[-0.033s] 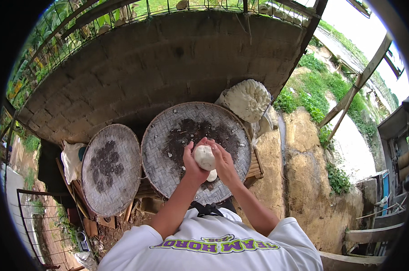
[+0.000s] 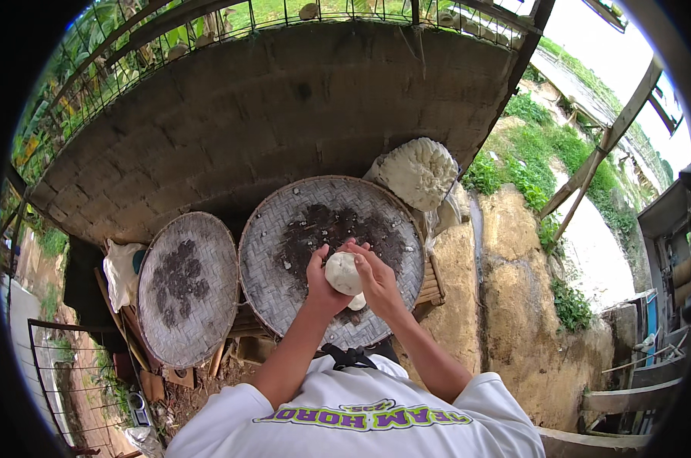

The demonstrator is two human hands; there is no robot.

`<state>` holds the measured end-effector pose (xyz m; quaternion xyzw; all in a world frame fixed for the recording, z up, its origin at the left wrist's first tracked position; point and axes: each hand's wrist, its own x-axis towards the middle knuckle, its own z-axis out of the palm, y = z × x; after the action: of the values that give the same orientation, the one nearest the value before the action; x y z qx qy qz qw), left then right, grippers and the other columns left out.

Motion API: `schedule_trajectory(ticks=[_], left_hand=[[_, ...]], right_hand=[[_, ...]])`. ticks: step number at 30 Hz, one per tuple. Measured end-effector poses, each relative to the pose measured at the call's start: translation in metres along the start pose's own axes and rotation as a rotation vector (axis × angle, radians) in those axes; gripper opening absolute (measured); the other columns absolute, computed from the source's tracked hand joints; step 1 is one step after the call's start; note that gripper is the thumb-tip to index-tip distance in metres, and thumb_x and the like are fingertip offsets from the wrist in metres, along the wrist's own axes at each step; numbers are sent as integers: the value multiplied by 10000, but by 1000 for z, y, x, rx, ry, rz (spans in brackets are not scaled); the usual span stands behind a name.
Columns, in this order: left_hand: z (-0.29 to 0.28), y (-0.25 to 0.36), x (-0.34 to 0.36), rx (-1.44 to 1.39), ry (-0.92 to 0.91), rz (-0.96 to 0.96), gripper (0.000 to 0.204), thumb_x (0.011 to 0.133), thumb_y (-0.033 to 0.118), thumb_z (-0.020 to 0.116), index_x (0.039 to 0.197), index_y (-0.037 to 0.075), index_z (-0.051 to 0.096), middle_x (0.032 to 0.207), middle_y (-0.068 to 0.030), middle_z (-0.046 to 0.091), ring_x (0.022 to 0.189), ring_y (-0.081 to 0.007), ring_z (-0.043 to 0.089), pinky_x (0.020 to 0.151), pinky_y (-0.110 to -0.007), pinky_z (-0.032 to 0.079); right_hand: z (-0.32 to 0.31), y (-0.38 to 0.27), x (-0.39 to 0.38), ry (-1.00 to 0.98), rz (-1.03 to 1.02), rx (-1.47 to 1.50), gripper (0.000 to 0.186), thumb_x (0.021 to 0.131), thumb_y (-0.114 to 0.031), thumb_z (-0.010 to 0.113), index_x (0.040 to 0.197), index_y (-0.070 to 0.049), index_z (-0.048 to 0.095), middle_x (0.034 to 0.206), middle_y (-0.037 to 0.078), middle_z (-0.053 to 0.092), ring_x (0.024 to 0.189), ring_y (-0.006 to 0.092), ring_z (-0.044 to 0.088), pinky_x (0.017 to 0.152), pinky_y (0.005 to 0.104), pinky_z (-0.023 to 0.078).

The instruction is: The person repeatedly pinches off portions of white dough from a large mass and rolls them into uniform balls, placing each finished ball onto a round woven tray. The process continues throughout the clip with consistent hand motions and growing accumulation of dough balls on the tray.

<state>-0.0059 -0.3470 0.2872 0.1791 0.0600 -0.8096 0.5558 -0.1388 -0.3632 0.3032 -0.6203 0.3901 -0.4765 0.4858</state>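
Between my palms, above the large round woven tray [image 2: 273,294], is a smooth white ball of dough-like material [image 2: 342,273]. My left hand [image 2: 324,288] cups it from the left and below. Against its right side lies my right hand [image 2: 379,287], with the fingers held together and reaching over toward the far side. A second, smaller white lump [image 2: 357,301] shows partly on the tray beneath my hands. Dark stains and white crumbs mark the middle of the tray's weave.
A smaller stained woven tray [image 2: 217,324] leans at the left. Behind the large tray, to the right, stands an open sack of white crumbly material [image 2: 418,172]. A block wall [image 2: 284,99] closes off the far side. Worn concrete ground [image 2: 521,305] spreads at the right.
My right hand has shifted slightly over the ball's side, and the ball has moved a little left and toward me. Both hands still hold it.
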Motion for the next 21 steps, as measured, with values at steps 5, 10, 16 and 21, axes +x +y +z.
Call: schedule_trajectory(ticks=[5, 10, 16, 21], left_hand=[[-8, 6, 8, 25, -47, -133, 538, 1011, 544, 395, 1230, 115, 635, 1164, -102, 709, 1103, -306, 698, 1010, -484, 545], [-2, -13, 8, 100, 327, 365, 580, 1003, 568, 411, 1277, 78, 559, 1309, -156, 634, 1274, -350, 588, 1067, -518, 490], [-19, 13, 2, 106, -116, -57, 607, 1008, 566, 431, 1345, 78, 561, 1388, -197, 610, 1273, -353, 604, 1071, -512, 498], [-16, -9, 12, 118, 280, 319, 495, 1007, 489, 456, 1262, 93, 606, 1283, -140, 658, 1179, -312, 645, 1052, -484, 513]], right_hand=[[4, 6, 2, -77, -13, 138, 477, 1063, -367, 536, 1298, 31, 654, 1255, 151, 692, 1212, 234, 638, 1037, 404, 517], [17, 10, -12, 196, 530, 841, 476, 1073, -370, 489, 1259, 31, 666, 1324, 163, 644, 1222, 250, 630, 1058, 406, 513], [21, 16, -14, 146, -292, 67, 432, 1081, -307, 491, 1295, 30, 657, 1259, 118, 675, 1129, 234, 671, 1051, 355, 476], [20, 11, -14, 263, 554, 867, 366, 1056, -240, 504, 1235, 37, 662, 1219, 114, 681, 1100, 218, 668, 1019, 342, 488]])
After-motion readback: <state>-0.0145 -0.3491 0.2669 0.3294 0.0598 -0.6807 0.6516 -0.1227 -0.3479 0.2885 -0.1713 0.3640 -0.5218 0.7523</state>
